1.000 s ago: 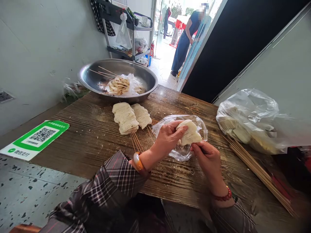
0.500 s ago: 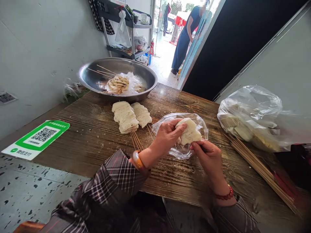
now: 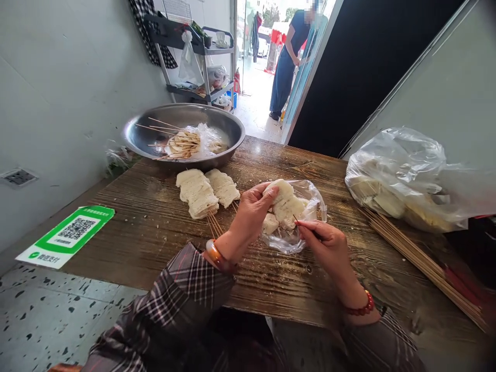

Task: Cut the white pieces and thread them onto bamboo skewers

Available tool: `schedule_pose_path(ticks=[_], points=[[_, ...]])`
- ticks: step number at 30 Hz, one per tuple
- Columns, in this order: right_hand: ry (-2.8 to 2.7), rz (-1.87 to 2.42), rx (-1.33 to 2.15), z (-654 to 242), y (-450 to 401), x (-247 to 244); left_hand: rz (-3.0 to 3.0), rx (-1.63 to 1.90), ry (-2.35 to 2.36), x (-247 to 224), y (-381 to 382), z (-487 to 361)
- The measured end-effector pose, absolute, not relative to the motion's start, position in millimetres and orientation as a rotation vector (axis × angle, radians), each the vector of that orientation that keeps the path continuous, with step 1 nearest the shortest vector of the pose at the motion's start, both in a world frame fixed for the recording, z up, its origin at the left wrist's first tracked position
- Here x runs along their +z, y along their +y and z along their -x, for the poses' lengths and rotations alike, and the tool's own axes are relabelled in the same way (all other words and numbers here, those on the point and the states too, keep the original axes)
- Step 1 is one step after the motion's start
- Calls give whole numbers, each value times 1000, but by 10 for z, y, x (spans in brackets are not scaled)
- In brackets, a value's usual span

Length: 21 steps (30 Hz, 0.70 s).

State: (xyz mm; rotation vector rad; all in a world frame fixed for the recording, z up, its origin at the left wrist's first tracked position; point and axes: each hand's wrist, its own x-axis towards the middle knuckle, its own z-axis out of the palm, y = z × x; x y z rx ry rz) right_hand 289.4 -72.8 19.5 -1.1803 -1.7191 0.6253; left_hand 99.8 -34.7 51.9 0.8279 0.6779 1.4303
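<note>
My left hand (image 3: 248, 213) is closed on the edge of a pale, spongy food slice (image 3: 284, 204), held over a clear plastic bag (image 3: 312, 199) on the table. With its fingertips, my right hand (image 3: 324, 242) pinches a thin skewer (image 3: 296, 220) at the slice's lower edge; whether its tip has entered the slice I cannot tell. A smaller pale piece (image 3: 270, 223) sits below the slice, by the bag. Left of my hands lie a stack of skewered pale slices (image 3: 197, 192) and a second skewered portion (image 3: 222, 187), their sticks pointing towards me.
A steel basin (image 3: 228, 124) with skewered food and plastic stands at the back left. Bare skewers (image 3: 418, 258) lie at right beside a big plastic bag (image 3: 403, 170) of pale food. A QR card (image 3: 72, 235) lies left. Beyond are a shelf cart (image 3: 209, 50) and a person (image 3: 289, 62) by the door.
Both hands and the slice have shifted slightly left in view. My right fingers have moved down from the slice's edge, and the skewer's dark tip now shows between them and the slice.
</note>
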Motion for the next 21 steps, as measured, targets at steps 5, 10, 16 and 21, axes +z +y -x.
schedule_pose_path(ticks=[5, 10, 16, 21], points=[[-1713, 1176, 549, -2845, -730, 207, -848, 1402, 670, 502, -365, -1034], [-1685, 1184, 574, -2823, -720, 238, -916, 1337, 701, 447, -385, -1112], [-1609, 1193, 626, -2830, -722, 315, -997, 1275, 728, 449, -362, -1111], [-1416, 1231, 635, -2909, -733, 330, -1078, 1316, 814, 465, -266, -1016]])
